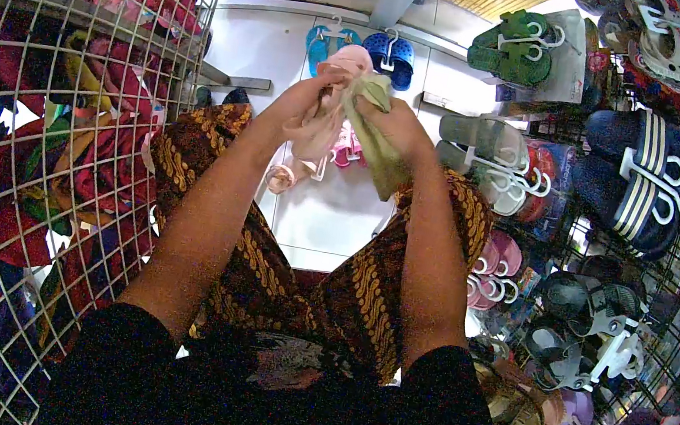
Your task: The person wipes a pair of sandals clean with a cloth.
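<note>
- Your left hand (301, 108) grips a pale pink sandal (349, 60).
- Your right hand (400, 131) clutches a crumpled olive-green cloth (379, 161).
- Blue perforated clogs (393, 47) lie beyond on white tiles (325, 226).

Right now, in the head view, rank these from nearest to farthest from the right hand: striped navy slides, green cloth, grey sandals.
1. Green cloth, held in the right hand.
2. Grey sandals, hanging right of that hand.
3. Striped navy slides, farther out to the right.
</note>
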The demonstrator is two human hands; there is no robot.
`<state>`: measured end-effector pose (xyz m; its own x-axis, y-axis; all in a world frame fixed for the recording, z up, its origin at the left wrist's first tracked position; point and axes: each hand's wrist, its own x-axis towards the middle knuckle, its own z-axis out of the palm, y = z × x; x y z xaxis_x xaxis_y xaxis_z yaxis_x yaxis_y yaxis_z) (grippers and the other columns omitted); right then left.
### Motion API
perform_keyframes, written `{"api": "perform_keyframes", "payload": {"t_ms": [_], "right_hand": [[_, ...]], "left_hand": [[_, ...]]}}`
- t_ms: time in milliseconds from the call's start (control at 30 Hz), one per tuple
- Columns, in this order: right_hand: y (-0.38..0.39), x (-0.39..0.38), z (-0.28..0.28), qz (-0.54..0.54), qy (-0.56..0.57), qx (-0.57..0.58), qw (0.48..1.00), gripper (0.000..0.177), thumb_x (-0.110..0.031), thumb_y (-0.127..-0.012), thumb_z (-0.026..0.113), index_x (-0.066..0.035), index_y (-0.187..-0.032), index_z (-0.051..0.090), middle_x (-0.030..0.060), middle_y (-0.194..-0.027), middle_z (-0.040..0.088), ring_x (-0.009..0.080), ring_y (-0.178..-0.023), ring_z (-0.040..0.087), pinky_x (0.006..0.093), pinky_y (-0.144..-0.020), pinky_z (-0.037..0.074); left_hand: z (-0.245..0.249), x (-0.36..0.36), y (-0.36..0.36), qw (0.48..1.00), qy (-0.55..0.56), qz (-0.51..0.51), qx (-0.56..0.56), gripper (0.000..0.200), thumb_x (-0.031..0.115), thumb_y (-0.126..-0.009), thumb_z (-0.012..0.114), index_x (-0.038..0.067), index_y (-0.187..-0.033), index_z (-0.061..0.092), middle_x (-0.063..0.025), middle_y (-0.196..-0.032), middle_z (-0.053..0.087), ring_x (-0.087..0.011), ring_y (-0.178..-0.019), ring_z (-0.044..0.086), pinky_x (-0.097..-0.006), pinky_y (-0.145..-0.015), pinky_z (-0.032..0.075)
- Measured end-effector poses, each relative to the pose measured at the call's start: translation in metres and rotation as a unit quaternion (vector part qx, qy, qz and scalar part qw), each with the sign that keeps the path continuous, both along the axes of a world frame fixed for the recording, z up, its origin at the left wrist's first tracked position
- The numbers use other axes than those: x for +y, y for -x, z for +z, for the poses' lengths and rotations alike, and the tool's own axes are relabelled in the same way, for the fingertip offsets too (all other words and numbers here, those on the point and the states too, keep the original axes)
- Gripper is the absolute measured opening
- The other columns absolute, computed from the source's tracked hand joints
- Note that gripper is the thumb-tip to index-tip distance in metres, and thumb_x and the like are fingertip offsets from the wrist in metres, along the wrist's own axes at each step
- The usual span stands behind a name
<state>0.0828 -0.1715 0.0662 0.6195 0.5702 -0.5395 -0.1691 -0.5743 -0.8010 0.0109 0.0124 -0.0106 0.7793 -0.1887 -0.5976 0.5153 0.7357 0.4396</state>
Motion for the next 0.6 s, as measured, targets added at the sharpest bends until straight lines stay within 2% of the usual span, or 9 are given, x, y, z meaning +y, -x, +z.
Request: {"api": "perform_keyframes", "payload": {"t_ms": [67,133,200,267,300,400,433,533,600], "right_hand": [[-0.007,-0.002,-0.034,-0.005,0.016,-0.103,0.995,0.053,-0.05,-0.087,0.064,-0.002,-0.11,0.066,0.0117,-0.09,0.069,0.0182,-0.078,0.064,0.0325,-0.071,0.052],[-0.009,0.0,0.0,-0.156,0.009,0.005,0.988,0.055,-0.052,-0.087,0.064,-0.001,-0.107,0.066,0.0106,-0.087,0.069,0.0166,-0.073,0.064,0.0321,-0.066,0.052],[-0.007,-0.001,0.004,-0.11,-0.025,0.032,0.993,0.054,-0.053,-0.086,0.064,-0.001,-0.103,0.066,0.0086,-0.084,0.068,0.0153,-0.069,0.063,0.0313,-0.063,0.052],[0.002,-0.004,-0.009,-0.012,-0.088,0.054,0.995,0.055,-0.053,-0.087,0.064,-0.001,-0.104,0.066,0.0085,-0.084,0.068,0.0152,-0.07,0.063,0.0311,-0.063,0.052],[0.0,-0.001,-0.019,0.015,0.008,0.075,0.997,0.054,-0.053,-0.086,0.064,-0.002,-0.106,0.066,0.0081,-0.085,0.068,0.0151,-0.069,0.062,0.0307,-0.063,0.052],[-0.009,-0.003,-0.045,-0.046,-0.008,-0.036,0.998,0.054,-0.052,-0.086,0.065,-0.002,-0.107,0.065,0.0076,-0.085,0.067,0.0155,-0.068,0.062,0.0298,-0.064,0.051],[-0.009,0.001,-0.016,-0.136,-0.014,0.057,0.989,0.052,-0.048,-0.089,0.064,-0.002,-0.113,0.062,0.0076,-0.089,0.067,0.0159,-0.072,0.062,0.0295,-0.065,0.051],[-0.013,0.0,-0.061,-0.217,-0.082,0.003,0.973,0.052,-0.045,-0.092,0.06,-0.002,-0.12,0.057,0.0076,-0.097,0.065,0.0149,-0.081,0.062,0.0282,-0.067,0.051],[-0.013,0.002,-0.073,-0.202,-0.075,0.014,0.976,0.059,-0.046,-0.095,0.053,-0.002,-0.133,0.045,0.0103,-0.117,0.058,0.0173,-0.103,0.057,0.0317,-0.084,0.048]], "left_hand": [[-0.013,0.005,0.001,0.998,0.055,0.016,-0.011,0.027,0.032,-0.096,0.054,0.006,-0.102,0.06,-0.0079,-0.085,0.066,-0.0165,-0.069,0.065,-0.0307,-0.06,0.056],[-0.003,0.006,0.007,0.994,0.108,-0.019,-0.014,0.034,0.037,-0.097,0.052,0.005,-0.109,0.059,-0.0084,-0.086,0.066,-0.0182,-0.071,0.066,-0.0319,-0.061,0.058],[-0.009,0.0,0.001,0.995,0.09,-0.031,-0.013,0.036,0.038,-0.097,0.052,0.006,-0.113,0.057,-0.0082,-0.087,0.066,-0.0189,-0.072,0.066,-0.0319,-0.062,0.058],[-0.008,0.0,0.002,0.993,0.106,0.052,-0.009,0.037,0.039,-0.097,0.052,0.007,-0.115,0.057,-0.0084,-0.087,0.066,-0.0188,-0.073,0.066,-0.0317,-0.063,0.058],[-0.005,0.0,0.004,0.989,0.113,0.093,-0.006,0.038,0.039,-0.097,0.051,0.007,-0.116,0.056,-0.0086,-0.088,0.066,-0.0187,-0.074,0.066,-0.0316,-0.063,0.058],[0.013,0.0,0.008,0.994,0.03,0.093,-0.055,0.037,0.038,-0.098,0.05,0.008,-0.117,0.057,-0.0088,-0.089,0.066,-0.0183,-0.076,0.066,-0.0314,-0.067,0.058],[-0.006,0.001,-0.002,0.995,0.086,0.045,-0.003,0.035,0.037,-0.098,0.049,0.009,-0.118,0.057,-0.0089,-0.089,0.066,-0.0189,-0.077,0.066,-0.0313,-0.068,0.058],[-0.022,0.003,0.004,0.972,0.191,-0.029,-0.135,0.045,0.042,-0.097,0.049,0.009,-0.128,0.052,-0.0096,-0.103,0.065,-0.0196,-0.083,0.066,-0.0303,-0.072,0.058],[0.016,-0.012,0.003,0.998,0.041,0.002,-0.053,0.046,0.048,-0.095,0.05,0.011,-0.122,0.055,-0.008,-0.097,0.066,-0.0198,-0.079,0.065,-0.032,-0.07,0.057]]}}
